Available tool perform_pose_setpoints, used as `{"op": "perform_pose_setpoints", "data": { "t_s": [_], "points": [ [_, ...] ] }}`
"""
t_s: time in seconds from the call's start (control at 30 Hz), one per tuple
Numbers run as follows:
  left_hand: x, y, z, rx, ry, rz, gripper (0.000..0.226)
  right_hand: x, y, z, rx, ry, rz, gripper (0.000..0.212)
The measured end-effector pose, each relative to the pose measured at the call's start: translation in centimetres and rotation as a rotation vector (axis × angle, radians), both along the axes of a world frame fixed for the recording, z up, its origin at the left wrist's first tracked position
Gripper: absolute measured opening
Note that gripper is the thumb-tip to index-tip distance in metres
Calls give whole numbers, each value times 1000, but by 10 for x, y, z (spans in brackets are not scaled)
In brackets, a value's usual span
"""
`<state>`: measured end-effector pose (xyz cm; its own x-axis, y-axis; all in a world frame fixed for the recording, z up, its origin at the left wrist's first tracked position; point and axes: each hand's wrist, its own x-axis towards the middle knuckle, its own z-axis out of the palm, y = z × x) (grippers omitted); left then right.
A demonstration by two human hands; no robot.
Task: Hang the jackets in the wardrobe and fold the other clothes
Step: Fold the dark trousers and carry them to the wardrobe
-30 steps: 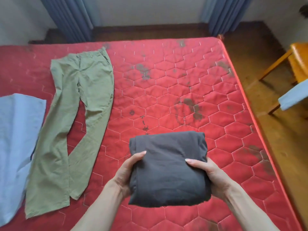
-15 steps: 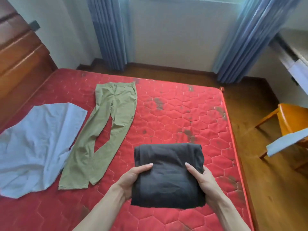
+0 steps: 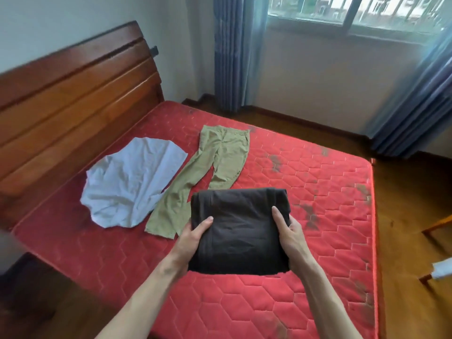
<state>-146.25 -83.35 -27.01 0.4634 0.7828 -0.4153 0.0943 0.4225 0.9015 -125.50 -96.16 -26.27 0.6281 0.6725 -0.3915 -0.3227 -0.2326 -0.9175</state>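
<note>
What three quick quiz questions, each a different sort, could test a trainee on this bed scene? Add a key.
1. True or false: both hands hold the folded dark garment.
2. Which lies nearest the wooden headboard? A) green trousers B) pale blue shirt C) the dark garment
3. Fill in: the trousers lie spread flat on the red ____.

Key: 1 true, left hand and right hand grip its sides; 2 B; 3 mattress.
</note>
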Motion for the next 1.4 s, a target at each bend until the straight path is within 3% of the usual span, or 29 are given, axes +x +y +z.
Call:
{"op": "perform_pose_setpoints", "data": {
  "t_s": [0.27,0.57,0.77,0.9,1.2,1.4],
  "points": [
    [-130,21,47,96,-55,210,35,-106,75,42,58,-184,215,28],
    [-329,57,65,88,-61,530,37,-281,174,80,42,-64,666,31],
    [-450,76,75,123,-55,698,34,-415,235,69,-14,108,840,38],
    [-516,79,76,100,-42,806,37,-487,264,72,-20,114,945,33],
    [-604,96,76,20,-36,1029,39,-596,327,81,33,-17,1118,30],
    [-647,134,75,-7,31,1168,22,-657,389,68,36,1,1220,32]
  ]
}}
